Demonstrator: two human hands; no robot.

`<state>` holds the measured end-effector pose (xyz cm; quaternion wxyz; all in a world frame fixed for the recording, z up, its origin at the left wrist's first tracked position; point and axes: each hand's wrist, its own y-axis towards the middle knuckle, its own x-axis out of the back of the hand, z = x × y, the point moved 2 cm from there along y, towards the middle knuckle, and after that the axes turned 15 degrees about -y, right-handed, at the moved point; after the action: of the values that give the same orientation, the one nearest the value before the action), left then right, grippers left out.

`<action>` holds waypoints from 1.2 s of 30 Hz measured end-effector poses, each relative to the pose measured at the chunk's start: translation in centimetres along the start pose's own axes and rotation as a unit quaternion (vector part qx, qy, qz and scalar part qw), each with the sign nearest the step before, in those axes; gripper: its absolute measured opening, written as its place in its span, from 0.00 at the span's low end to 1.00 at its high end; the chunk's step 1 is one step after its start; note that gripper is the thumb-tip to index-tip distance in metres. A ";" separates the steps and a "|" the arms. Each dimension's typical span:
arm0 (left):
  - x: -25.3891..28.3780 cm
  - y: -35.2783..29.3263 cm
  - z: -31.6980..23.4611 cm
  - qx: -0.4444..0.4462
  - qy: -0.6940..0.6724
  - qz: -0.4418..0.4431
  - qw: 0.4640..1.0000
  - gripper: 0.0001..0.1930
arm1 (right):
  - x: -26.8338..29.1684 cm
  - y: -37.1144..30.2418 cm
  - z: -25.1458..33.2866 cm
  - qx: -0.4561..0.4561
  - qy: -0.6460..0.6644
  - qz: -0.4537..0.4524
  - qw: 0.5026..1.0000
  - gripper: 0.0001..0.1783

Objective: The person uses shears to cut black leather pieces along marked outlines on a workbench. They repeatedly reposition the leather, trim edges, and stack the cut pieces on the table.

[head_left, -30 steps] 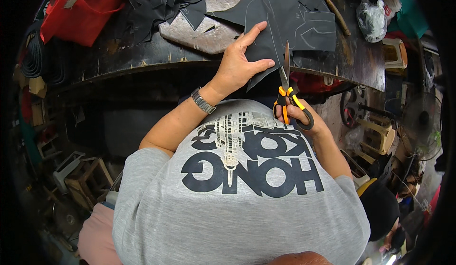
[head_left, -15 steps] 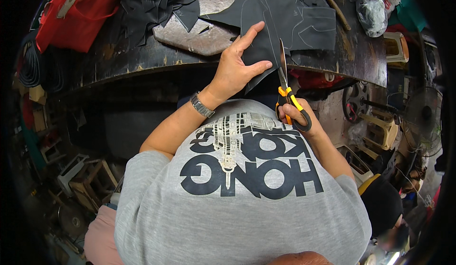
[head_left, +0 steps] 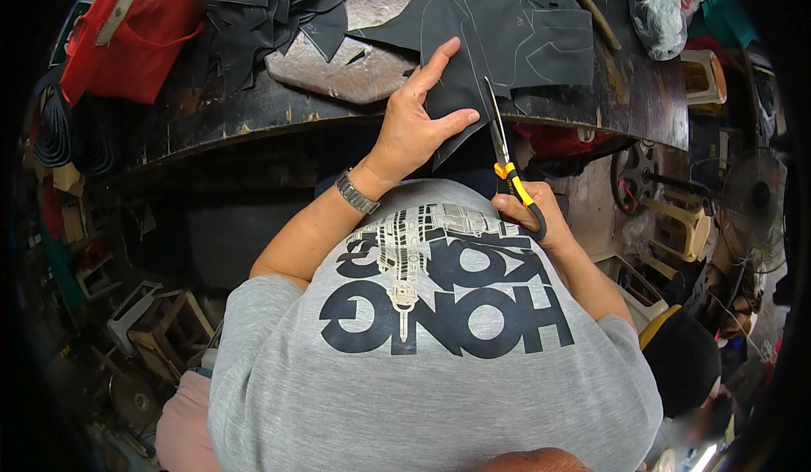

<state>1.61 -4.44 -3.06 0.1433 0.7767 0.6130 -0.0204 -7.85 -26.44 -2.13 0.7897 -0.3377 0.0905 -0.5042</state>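
Observation:
A black sheet [head_left: 452, 83] with pale drawn lines lies across the table and hangs a little over its near edge. My left hand [head_left: 414, 121] rests at the sheet's left edge, thumb and forefinger stretched wide apart over it; its other fingers are hidden. In my right hand [head_left: 551, 212] is a pair of scissors [head_left: 525, 191] with yellow and black handles, fingers wrapped round the grips. The scissor blades point away from me along the overhanging part of the sheet, close to my left thumb, and look nearly closed.
Cut black pieces [head_left: 291, 3] are heaped at the left on the dark table [head_left: 228, 125], beside a pale worn slab [head_left: 355, 75]. A red bag [head_left: 144, 49] stands far left. At the right are a curved wooden stick [head_left: 596, 14], a clear plastic bag [head_left: 659, 20] and stools [head_left: 684, 223].
The scissor blades and handles have come closer together, and the blades' tips have shifted slightly left. My left hand keeps its place on the sheet; the whole view has moved slightly.

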 end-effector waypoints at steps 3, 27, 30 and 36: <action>0.0 0.0 0.0 -0.005 0.009 0.001 1.000 0.44 | 0.0 -0.2 0.2 -0.011 -0.008 -0.008 1.000 0.19; -0.4 -0.7 -0.9 0.005 -0.017 0.007 1.000 0.42 | -1.0 1.0 1.9 0.029 0.044 0.008 0.999 0.22; 0.0 0.1 -1.7 0.004 -0.028 -0.001 1.000 0.36 | -1.0 0.9 2.0 0.030 0.040 0.006 0.999 0.23; 1.8 3.2 -2.8 0.082 -0.085 0.037 0.992 0.33 | -0.3 1.1 2.4 0.021 0.084 0.038 0.996 0.20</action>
<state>4.68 -2.74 -0.14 0.1314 0.8035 0.5658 -0.1307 -5.99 -24.83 -1.06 0.8050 -0.2735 0.1585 -0.5020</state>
